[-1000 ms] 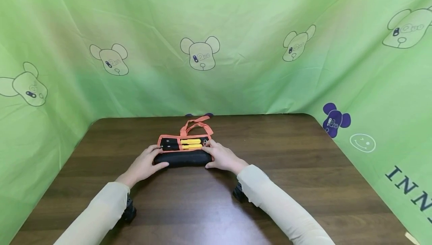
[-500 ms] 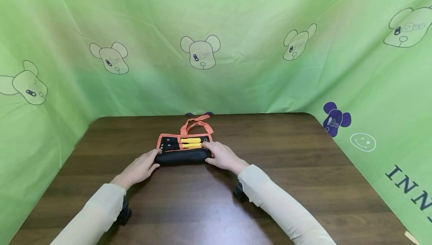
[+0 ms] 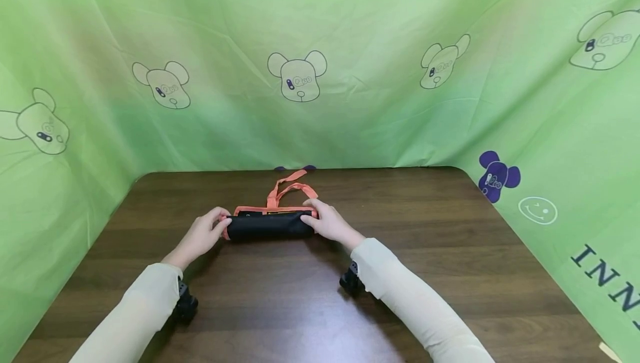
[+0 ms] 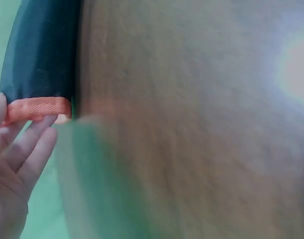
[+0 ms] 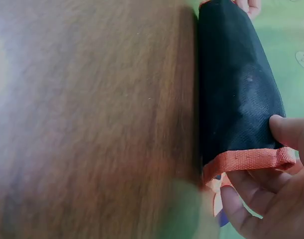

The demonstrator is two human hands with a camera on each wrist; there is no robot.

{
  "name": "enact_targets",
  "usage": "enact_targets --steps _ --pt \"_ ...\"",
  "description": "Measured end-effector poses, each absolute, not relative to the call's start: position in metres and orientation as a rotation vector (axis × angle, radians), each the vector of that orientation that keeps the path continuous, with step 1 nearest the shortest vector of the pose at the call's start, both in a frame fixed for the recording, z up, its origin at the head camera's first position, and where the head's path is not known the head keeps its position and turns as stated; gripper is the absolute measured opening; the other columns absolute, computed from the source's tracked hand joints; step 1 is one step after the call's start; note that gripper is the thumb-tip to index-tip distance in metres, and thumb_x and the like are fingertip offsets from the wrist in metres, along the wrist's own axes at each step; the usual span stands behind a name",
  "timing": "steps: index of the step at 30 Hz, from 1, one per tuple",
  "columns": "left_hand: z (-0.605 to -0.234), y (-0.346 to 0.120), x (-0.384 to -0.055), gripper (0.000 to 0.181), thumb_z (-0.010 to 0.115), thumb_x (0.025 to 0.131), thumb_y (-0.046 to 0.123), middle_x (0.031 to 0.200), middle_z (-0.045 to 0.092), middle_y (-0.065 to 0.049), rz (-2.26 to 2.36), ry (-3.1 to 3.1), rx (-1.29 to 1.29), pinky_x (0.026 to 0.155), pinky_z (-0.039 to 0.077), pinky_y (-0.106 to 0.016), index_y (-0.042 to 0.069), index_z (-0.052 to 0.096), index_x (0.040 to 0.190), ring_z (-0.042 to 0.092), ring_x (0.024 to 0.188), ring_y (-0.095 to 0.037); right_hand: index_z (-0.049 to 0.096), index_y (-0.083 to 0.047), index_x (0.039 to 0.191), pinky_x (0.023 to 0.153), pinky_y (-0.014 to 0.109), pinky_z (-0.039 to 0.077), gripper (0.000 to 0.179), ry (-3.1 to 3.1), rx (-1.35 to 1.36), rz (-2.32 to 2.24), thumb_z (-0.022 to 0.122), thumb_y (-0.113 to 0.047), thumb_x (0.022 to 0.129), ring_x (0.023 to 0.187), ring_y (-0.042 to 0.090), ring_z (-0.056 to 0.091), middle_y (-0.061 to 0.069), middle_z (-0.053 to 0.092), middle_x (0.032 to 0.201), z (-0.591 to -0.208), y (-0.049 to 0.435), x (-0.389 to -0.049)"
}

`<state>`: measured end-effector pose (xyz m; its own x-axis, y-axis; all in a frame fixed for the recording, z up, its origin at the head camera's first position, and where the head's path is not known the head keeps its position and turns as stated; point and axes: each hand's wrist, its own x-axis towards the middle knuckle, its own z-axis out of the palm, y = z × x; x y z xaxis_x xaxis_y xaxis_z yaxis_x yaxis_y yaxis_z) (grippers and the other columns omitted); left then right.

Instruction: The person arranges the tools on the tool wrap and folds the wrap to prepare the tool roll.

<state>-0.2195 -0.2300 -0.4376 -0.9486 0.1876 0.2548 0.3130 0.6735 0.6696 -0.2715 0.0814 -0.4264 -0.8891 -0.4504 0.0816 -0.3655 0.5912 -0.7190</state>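
A black tool roll (image 3: 270, 226) with orange trim lies partly rolled up on the table. Its orange straps (image 3: 274, 195) trail off behind it. Just a thin sliver of yellow shows above the rolled part; the pockets are mostly covered. My left hand (image 3: 200, 236) pinches the roll's left end, thumb on the near side. In the left wrist view the fingers (image 4: 35, 142) lie at the orange-edged end. At the right end, my right hand (image 3: 330, 221) grips the roll with the thumb (image 5: 286, 130) on the black cloth and the other fingers behind the trim.
The brown wooden table (image 3: 280, 307) extends around the roll. A green curtain (image 3: 370, 124) printed with bear heads hangs behind and along both sides. A small pale object (image 3: 609, 352) sits at the lower right edge.
The near part of the tool roll has been turned away from me, covering the yellow handles and pockets. My left hand has shifted from resting beside the left end to pinching it.
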Motion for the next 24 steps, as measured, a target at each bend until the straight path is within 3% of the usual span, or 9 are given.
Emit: enact_targets --steps 2,5,8,12,17,20,22,24 --pt "-0.436 -0.228 -0.223 0.011 0.053 0.094 0.011 0.063 0.053 0.000 -1.188 -2.708 -0.388 0.063 0.046 -0.035 0.003 0.056 0.102 0.054 0.055 -0.015 0.053 -0.004 0.123 0.069 0.032 0.043 0.038 2.697 -0.644 -1.197 0.060 -0.022 0.091 0.057 0.019 0.056 0.010 0.054 0.072 -0.427 0.080 -0.273" --pt "-0.434 -0.224 -0.227 0.015 0.051 0.095 0.010 0.054 0.051 0.000 -1.225 -2.708 -0.349 0.073 0.046 -0.038 0.000 0.055 0.105 0.054 0.045 -0.014 0.055 -0.002 0.121 0.080 0.036 0.041 0.036 2.721 -0.598 -1.208 0.060 -0.022 0.091 0.080 0.023 0.058 0.015 0.061 0.095 -0.429 0.079 -0.276" --pt "-0.431 -0.220 -0.232 0.020 0.051 0.095 0.010 0.058 0.054 -0.002 -1.211 -2.740 -0.266 0.078 0.042 -0.040 -0.003 0.053 0.110 0.055 0.044 -0.016 0.055 -0.001 0.120 0.079 0.037 0.042 0.035 2.726 -0.552 -1.222 0.060 -0.019 0.091 0.088 0.025 0.055 0.014 0.060 0.106 -0.430 0.078 -0.278" --pt "-0.427 -0.216 -0.235 0.030 0.056 0.092 0.013 0.082 0.059 -0.014 -1.114 -2.775 -0.121 0.076 0.043 -0.043 -0.007 0.052 0.115 0.060 0.070 -0.027 0.052 0.000 0.118 0.074 0.036 0.044 0.031 2.730 -0.553 -1.248 0.061 -0.008 0.089 0.077 0.026 0.057 0.014 0.060 0.092 -0.429 0.076 -0.279" --pt "-0.424 -0.215 -0.236 0.028 0.059 0.090 0.018 0.105 0.052 -0.026 -1.041 -2.758 -0.066 0.083 0.039 -0.049 -0.005 0.055 0.106 0.049 0.100 -0.039 0.060 -0.002 0.101 0.081 0.038 0.044 0.021 2.798 -0.733 -1.220 0.058 0.009 0.083 0.092 0.026 0.055 0.013 0.058 0.098 -0.425 0.073 -0.279" --pt "-0.425 -0.216 -0.235 0.024 0.060 0.090 0.019 0.110 0.050 -0.027 -1.030 -2.766 -0.114 0.086 0.037 -0.051 -0.003 0.059 0.100 0.047 0.104 -0.041 0.065 -0.006 0.096 0.077 0.035 0.042 0.018 2.828 -0.778 -1.141 0.058 0.006 0.084 0.084 0.023 0.052 0.008 0.057 0.092 -0.423 0.073 -0.278" --pt "-0.426 -0.217 -0.234 0.024 0.060 0.090 0.020 0.111 0.050 -0.026 -1.031 -2.782 -0.170 0.088 0.037 -0.051 -0.002 0.062 0.100 0.047 0.105 -0.040 0.066 -0.006 0.100 0.074 0.034 0.040 0.016 2.839 -0.808 -1.090 0.061 -0.002 0.086 0.078 0.023 0.048 0.007 0.056 0.088 -0.423 0.073 -0.278" --pt "-0.429 -0.218 -0.232 0.028 0.060 0.090 0.022 0.114 0.051 -0.024 -1.021 -2.811 -0.237 0.089 0.038 -0.051 -0.002 0.064 0.104 0.048 0.105 -0.038 0.065 -0.005 0.108 0.077 0.034 0.040 0.023 2.847 -0.848 -1.020 0.065 -0.012 0.086 0.083 0.023 0.049 0.009 0.057 0.093 -0.424 0.074 -0.278"
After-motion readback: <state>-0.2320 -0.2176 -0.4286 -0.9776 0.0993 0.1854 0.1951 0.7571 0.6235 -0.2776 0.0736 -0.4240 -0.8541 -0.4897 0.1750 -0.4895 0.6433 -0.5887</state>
